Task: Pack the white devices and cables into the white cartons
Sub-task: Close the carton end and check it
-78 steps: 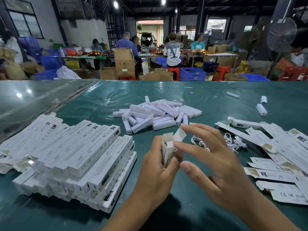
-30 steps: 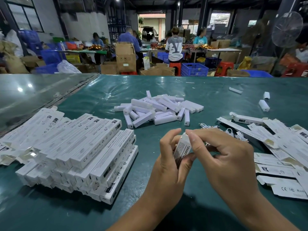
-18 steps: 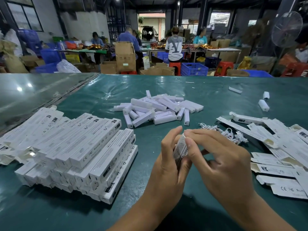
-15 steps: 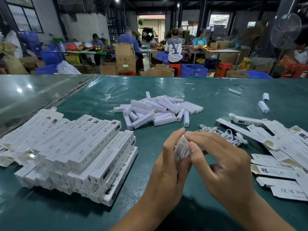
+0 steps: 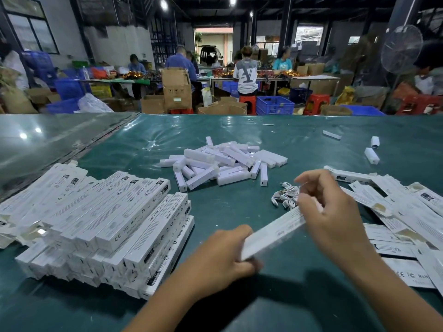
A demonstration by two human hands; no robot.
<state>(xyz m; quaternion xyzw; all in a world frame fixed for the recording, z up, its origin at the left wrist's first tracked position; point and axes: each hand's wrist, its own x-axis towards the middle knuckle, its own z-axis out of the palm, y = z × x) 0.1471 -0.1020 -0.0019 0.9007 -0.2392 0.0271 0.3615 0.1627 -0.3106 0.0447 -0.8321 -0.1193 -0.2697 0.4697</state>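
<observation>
Fingers [image 5: 242,256] of the left hand [image 5: 217,258] grip 1 carton [image 5: 272,232] at 6 o'clock; right hand [image 5: 328,213] holds its far end. Packed cartons [image 5: 100,221] stack at 9 o'clock. Loose devices [image 5: 223,164], cables [image 5: 285,196] and flat cartons [image 5: 405,219] remain on the desk [image 5: 311,144].

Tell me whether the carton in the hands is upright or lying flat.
Neither: the carton slants, low end gripped by the left hand, high end at the right hand.
</observation>
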